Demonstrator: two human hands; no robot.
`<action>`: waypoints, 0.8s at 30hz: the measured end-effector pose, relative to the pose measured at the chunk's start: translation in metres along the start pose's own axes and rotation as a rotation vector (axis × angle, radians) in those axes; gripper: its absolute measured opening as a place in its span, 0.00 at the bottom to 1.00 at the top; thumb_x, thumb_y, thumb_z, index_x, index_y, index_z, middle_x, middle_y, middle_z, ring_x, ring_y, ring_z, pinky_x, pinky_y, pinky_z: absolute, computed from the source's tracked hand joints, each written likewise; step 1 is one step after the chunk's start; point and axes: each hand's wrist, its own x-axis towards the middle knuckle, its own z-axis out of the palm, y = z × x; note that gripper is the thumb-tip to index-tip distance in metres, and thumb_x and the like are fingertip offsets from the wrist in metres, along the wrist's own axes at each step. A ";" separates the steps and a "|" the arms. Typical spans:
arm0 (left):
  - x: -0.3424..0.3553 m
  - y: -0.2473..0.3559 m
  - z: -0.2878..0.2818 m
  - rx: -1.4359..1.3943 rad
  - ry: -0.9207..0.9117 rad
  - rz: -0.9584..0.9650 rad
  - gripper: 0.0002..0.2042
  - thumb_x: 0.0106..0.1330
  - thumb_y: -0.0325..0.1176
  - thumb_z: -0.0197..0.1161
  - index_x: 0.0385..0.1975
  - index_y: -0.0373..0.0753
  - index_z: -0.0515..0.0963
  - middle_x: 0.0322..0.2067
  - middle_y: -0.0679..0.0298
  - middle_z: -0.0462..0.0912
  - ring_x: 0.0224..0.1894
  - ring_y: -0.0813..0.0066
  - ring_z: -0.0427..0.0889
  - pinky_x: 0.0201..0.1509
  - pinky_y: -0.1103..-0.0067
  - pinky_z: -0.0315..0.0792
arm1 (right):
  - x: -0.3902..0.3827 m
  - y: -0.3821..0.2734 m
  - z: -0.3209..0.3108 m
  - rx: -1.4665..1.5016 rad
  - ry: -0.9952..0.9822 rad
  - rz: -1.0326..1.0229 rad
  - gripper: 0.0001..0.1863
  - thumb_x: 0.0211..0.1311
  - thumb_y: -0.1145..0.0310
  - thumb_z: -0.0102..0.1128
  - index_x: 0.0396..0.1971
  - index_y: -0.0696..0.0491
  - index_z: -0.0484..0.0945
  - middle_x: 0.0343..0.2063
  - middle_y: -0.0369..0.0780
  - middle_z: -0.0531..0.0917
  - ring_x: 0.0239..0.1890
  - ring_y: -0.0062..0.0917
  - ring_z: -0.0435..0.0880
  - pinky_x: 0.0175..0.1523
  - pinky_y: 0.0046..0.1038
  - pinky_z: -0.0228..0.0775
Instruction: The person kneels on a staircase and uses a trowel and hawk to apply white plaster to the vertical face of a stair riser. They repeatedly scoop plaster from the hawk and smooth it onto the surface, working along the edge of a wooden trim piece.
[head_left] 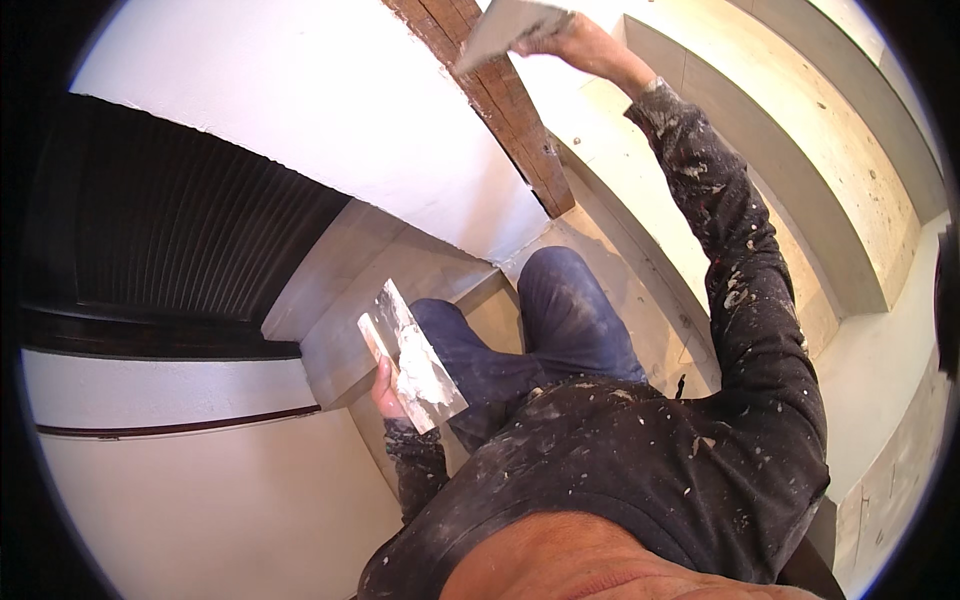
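My left hand (pixel 386 392) is closed round a steel plastering trowel (pixel 440 402), held low in front of my left thigh. White plaster (pixel 420 368) lies in a thick smear across its blade. At the top of the head view, my right arm reaches far out. My right hand (pixel 572 46) grips a second flat plastering trowel (pixel 508 30), whose blade hides part of a wooden beam (pixel 505 105). Whether that blade touches the beam or the white wall (pixel 330 110) beside it, I cannot tell. The handle is mostly hidden by the fingers.
Curved pale steps (pixel 760 110) rise on the right. A dark ribbed panel (pixel 200 220) fills an opening at the left, above a low white wall (pixel 200 490) with a dark red strip. My bent knees (pixel 565 295) are close to the wall's lower edge.
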 end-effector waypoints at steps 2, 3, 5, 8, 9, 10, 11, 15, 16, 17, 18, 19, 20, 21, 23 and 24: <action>0.002 0.001 -0.001 -0.042 0.016 -0.031 0.26 0.76 0.43 0.50 0.67 0.34 0.65 0.53 0.53 0.82 0.50 0.63 0.85 0.55 0.67 0.81 | -0.011 0.001 0.003 -0.157 -0.170 0.102 0.28 0.59 0.47 0.72 0.47 0.57 0.85 0.38 0.44 0.89 0.45 0.32 0.86 0.57 0.36 0.76; 0.002 0.001 -0.002 -0.054 -0.017 -0.037 0.26 0.76 0.43 0.50 0.68 0.34 0.65 0.53 0.53 0.82 0.50 0.62 0.85 0.55 0.67 0.81 | -0.018 0.002 0.008 -0.077 -0.120 0.089 0.25 0.60 0.50 0.72 0.45 0.57 0.86 0.36 0.43 0.89 0.42 0.30 0.86 0.53 0.35 0.77; 0.004 0.001 -0.005 -0.035 -0.018 -0.050 0.25 0.76 0.43 0.50 0.67 0.34 0.65 0.53 0.53 0.82 0.50 0.62 0.85 0.54 0.67 0.81 | -0.027 0.006 0.010 0.031 -0.059 0.065 0.23 0.61 0.51 0.71 0.42 0.56 0.87 0.34 0.43 0.88 0.40 0.28 0.86 0.51 0.34 0.77; 0.005 0.002 -0.010 -0.023 -0.035 -0.041 0.25 0.76 0.44 0.50 0.66 0.34 0.66 0.52 0.53 0.82 0.50 0.63 0.85 0.54 0.67 0.81 | -0.039 0.006 0.010 0.061 -0.056 0.122 0.22 0.62 0.50 0.70 0.39 0.57 0.87 0.31 0.42 0.88 0.38 0.24 0.85 0.47 0.31 0.77; 0.006 0.001 -0.012 -0.023 -0.058 -0.030 0.25 0.76 0.44 0.50 0.66 0.34 0.66 0.52 0.53 0.82 0.49 0.63 0.85 0.53 0.67 0.82 | -0.044 0.004 0.009 0.057 -0.056 0.145 0.22 0.62 0.50 0.70 0.38 0.57 0.87 0.31 0.41 0.88 0.38 0.24 0.85 0.47 0.30 0.77; 0.006 0.001 -0.012 -0.034 -0.041 -0.041 0.25 0.76 0.44 0.50 0.66 0.34 0.66 0.52 0.53 0.82 0.49 0.63 0.85 0.53 0.67 0.82 | -0.047 -0.001 0.008 0.040 -0.055 0.206 0.22 0.62 0.50 0.70 0.38 0.58 0.87 0.31 0.40 0.88 0.38 0.24 0.85 0.46 0.30 0.77; 0.006 0.001 -0.013 -0.042 -0.036 -0.049 0.25 0.76 0.44 0.50 0.66 0.33 0.67 0.52 0.53 0.83 0.49 0.63 0.85 0.53 0.67 0.82 | -0.051 -0.006 0.008 0.076 -0.032 0.165 0.22 0.63 0.51 0.70 0.39 0.58 0.87 0.32 0.40 0.88 0.38 0.24 0.84 0.46 0.29 0.77; 0.005 0.001 -0.012 -0.039 -0.035 -0.052 0.25 0.77 0.44 0.49 0.65 0.33 0.67 0.51 0.53 0.83 0.49 0.63 0.85 0.53 0.67 0.81 | -0.060 -0.029 0.014 0.206 0.126 -0.053 0.17 0.67 0.58 0.67 0.44 0.57 0.85 0.36 0.39 0.88 0.39 0.24 0.84 0.47 0.28 0.77; 0.005 0.002 -0.010 -0.028 -0.053 -0.058 0.25 0.77 0.44 0.49 0.65 0.33 0.67 0.51 0.53 0.83 0.49 0.63 0.85 0.53 0.68 0.81 | -0.059 -0.033 0.017 0.243 0.165 -0.197 0.15 0.68 0.60 0.66 0.45 0.57 0.85 0.37 0.39 0.88 0.39 0.24 0.84 0.47 0.28 0.77; 0.004 0.003 -0.008 -0.017 -0.073 -0.061 0.25 0.77 0.44 0.49 0.66 0.33 0.67 0.51 0.53 0.83 0.49 0.62 0.85 0.54 0.68 0.81 | -0.057 -0.035 0.018 0.087 0.156 -0.281 0.13 0.69 0.66 0.64 0.49 0.53 0.84 0.41 0.39 0.88 0.42 0.25 0.85 0.53 0.28 0.78; 0.004 0.003 -0.006 -0.004 -0.098 -0.061 0.25 0.77 0.44 0.49 0.66 0.33 0.66 0.51 0.53 0.83 0.49 0.62 0.85 0.54 0.68 0.81 | -0.053 -0.035 0.022 0.089 0.203 -0.410 0.13 0.68 0.69 0.63 0.51 0.51 0.84 0.46 0.39 0.88 0.48 0.28 0.86 0.59 0.29 0.77; 0.004 0.002 -0.004 0.003 -0.085 -0.049 0.25 0.77 0.44 0.49 0.66 0.33 0.66 0.51 0.53 0.83 0.49 0.63 0.85 0.54 0.68 0.80 | -0.050 -0.035 0.024 0.109 0.176 -0.461 0.17 0.67 0.69 0.63 0.55 0.50 0.82 0.50 0.40 0.86 0.53 0.30 0.84 0.62 0.31 0.76; 0.003 0.002 -0.002 0.011 -0.077 -0.033 0.25 0.77 0.44 0.49 0.66 0.33 0.66 0.52 0.53 0.83 0.49 0.63 0.85 0.55 0.68 0.80 | -0.046 -0.033 0.027 0.129 0.171 -0.485 0.20 0.67 0.68 0.63 0.58 0.49 0.80 0.54 0.42 0.85 0.58 0.32 0.83 0.65 0.33 0.75; 0.003 0.001 -0.001 0.018 -0.069 -0.018 0.25 0.78 0.44 0.49 0.66 0.33 0.66 0.52 0.53 0.83 0.49 0.63 0.85 0.55 0.68 0.80 | -0.043 -0.031 0.028 0.124 0.173 -0.500 0.20 0.67 0.68 0.63 0.59 0.48 0.80 0.55 0.42 0.84 0.59 0.32 0.82 0.66 0.34 0.74; 0.001 -0.001 0.001 0.026 -0.075 0.007 0.25 0.78 0.44 0.49 0.66 0.33 0.66 0.52 0.53 0.82 0.50 0.63 0.85 0.56 0.68 0.80 | -0.038 -0.027 0.030 0.121 0.202 -0.525 0.20 0.68 0.68 0.62 0.60 0.48 0.80 0.56 0.42 0.83 0.61 0.33 0.81 0.68 0.35 0.72; 0.001 -0.001 0.000 0.031 -0.059 0.021 0.25 0.78 0.44 0.49 0.67 0.34 0.66 0.53 0.53 0.82 0.50 0.63 0.85 0.56 0.68 0.79 | -0.035 -0.027 0.029 0.163 0.203 -0.530 0.20 0.68 0.67 0.61 0.60 0.48 0.79 0.57 0.42 0.83 0.61 0.34 0.80 0.68 0.35 0.71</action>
